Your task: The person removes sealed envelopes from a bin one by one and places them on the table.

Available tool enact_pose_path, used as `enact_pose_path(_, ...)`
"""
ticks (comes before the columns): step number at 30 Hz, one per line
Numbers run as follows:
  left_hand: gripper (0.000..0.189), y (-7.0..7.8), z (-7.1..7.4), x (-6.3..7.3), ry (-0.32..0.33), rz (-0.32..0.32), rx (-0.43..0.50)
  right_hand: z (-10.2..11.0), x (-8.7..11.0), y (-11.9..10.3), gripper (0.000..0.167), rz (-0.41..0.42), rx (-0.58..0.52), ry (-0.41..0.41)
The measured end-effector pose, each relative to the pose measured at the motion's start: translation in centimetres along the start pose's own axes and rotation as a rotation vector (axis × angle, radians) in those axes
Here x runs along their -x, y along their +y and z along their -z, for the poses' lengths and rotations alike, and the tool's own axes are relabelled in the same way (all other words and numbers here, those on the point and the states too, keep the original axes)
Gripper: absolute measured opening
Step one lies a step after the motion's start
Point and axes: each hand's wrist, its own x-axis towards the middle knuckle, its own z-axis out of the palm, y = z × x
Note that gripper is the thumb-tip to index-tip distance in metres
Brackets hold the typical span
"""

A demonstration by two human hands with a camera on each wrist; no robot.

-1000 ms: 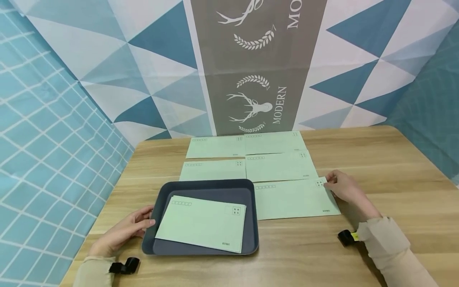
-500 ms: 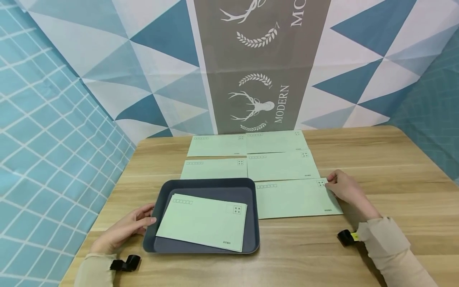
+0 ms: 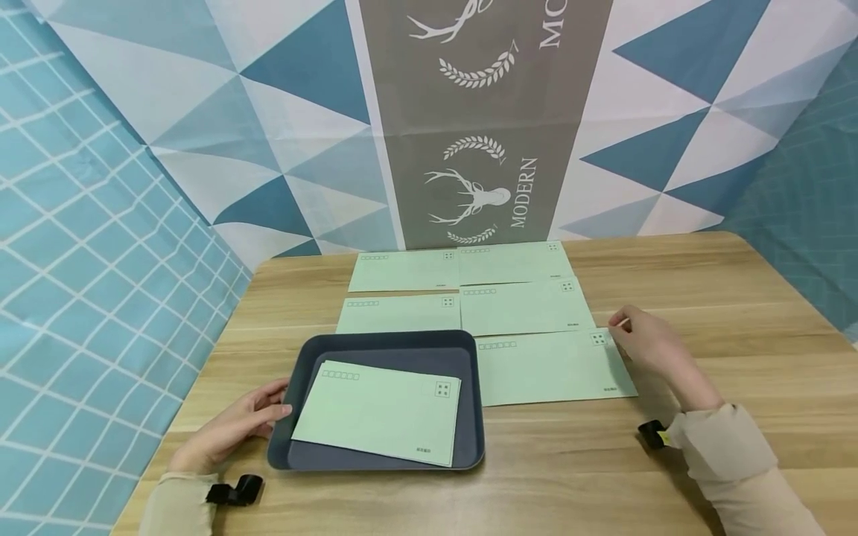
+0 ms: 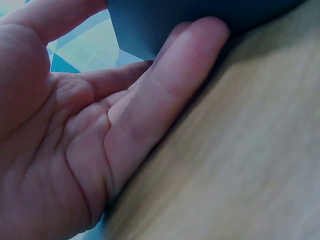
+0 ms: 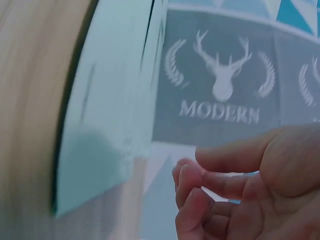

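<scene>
My left hand [image 3: 234, 424] grips the left side of a dark grey tray [image 3: 474, 402], thumb over the rim and the other fingers along the outside wall. In the left wrist view the fingers [image 4: 185, 65] lie low under the tray wall, close to the wood. Several pale green envelopes [image 3: 382, 413] lie stacked at a slant in the tray. My right hand [image 3: 646, 342] is at the upper right corner of another envelope [image 3: 550, 372], lying flat right of the tray. The right wrist view shows its fingers [image 5: 192, 210] loosely curled, apart from the envelope, holding nothing.
More envelopes lie flat behind the tray, in two columns: two on the left [image 3: 402, 272] and two on the right [image 3: 526, 307]. The tray overlaps the nearer left one. A patterned cloth backdrop [image 3: 482, 112] rises behind the wooden table [image 3: 536, 476].
My right hand has let go of the near right envelope's corner and lifted slightly up and away. The left hand stays on the tray. The camera view shifts a little.
</scene>
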Motion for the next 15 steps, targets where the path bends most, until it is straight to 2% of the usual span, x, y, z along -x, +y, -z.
enact_pose_path(3, 0.067, 0.2, 0.0, 0.0, 0.003, 0.002, -0.007, -0.2, 0.4, -1.4, 0.025, 0.053, 0.009, 0.03)
enact_pose_path(8, 0.065, 0.1, 0.2, -0.2, -0.013, -0.037, 0.012, -1.1, 1.4, -4.1, 0.023, 0.122, -0.007, 0.044)
enact_pose_path(15, 0.063, -0.2, 0.1, -0.2, -0.032, -0.056, 0.028, -2.3, 2.3, -8.7, 0.014, 0.285, 0.007, 0.086)
